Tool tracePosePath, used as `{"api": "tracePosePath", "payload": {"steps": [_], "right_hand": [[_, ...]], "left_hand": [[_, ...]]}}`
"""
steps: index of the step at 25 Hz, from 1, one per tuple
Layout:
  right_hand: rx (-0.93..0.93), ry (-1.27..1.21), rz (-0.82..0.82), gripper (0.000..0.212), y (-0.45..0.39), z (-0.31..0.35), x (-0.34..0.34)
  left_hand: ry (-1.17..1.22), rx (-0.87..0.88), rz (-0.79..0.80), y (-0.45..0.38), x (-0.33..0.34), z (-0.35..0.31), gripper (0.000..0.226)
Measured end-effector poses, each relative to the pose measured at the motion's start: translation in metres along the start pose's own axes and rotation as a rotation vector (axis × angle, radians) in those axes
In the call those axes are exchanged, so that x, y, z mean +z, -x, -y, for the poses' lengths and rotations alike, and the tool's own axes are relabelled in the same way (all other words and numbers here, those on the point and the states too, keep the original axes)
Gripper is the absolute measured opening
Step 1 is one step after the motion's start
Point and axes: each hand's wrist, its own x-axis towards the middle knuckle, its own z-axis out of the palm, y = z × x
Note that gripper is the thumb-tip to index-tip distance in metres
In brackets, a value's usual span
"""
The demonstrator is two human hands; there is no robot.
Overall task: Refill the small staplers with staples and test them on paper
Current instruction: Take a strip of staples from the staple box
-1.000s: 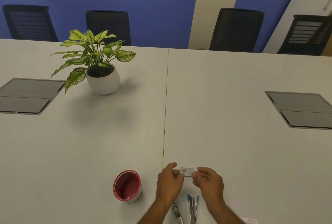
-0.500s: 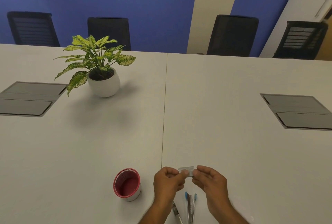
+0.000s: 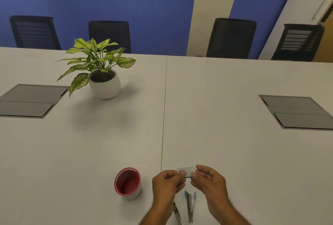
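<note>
Small staple box [image 3: 186,172] held up just above the table [image 3: 234,152], pinched at both ends: left hand [image 3: 166,186] with fingers curled, thumb and fingertip clamped on the box's left end; right hand [image 3: 210,182] with thumb and forefinger on the right end, other fingers loosely bent. Box pale grey, faint printed label on its face, text too small to read. Below the hands, flat on the table: open stapler with blue tips [image 3: 190,205], its metal arms spread in a narrow V, lying between the two forearms. Second stapler [image 3: 177,214] just left of it, metal, partly hidden by the left wrist, state unclear. Red-rimmed round cup [image 3: 128,183] upright on the table, left of the left hand, near but apart. Potted plant in white pot [image 3: 104,85] far back left. Two grey cable hatches [image 3: 30,100] set in the tabletop at left and right. Four dark chairs [image 3: 231,37] behind the table against blue wall.
</note>
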Motion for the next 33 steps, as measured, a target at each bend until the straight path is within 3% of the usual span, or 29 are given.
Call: {"api": "tracePosePath", "payload": {"steps": [12,14,17,21,33], "right_hand": [[0.036,0.053,0.058,0.028,0.003,0.011,0.001],[0.045,0.066,0.049,0.028,0.004,0.013,0.0],[0.071,0.073,0.058,0.026,0.007,0.014,-0.001],[0.113,0.094,0.057,0.026,0.01,0.016,0.0],[0.07,0.265,0.061,0.017,0.016,0.029,-0.003]], "left_hand": [[-0.004,0.036,0.024,0.008,-0.003,0.002,0.019],[-0.104,0.132,0.03,0.009,-0.006,0.0,0.036],[-0.396,0.298,0.19,0.01,-0.011,-0.002,0.066],[-0.608,0.455,0.227,0.007,-0.012,0.001,0.051],[-0.677,0.45,0.172,0.006,-0.016,0.0,0.048]]}}
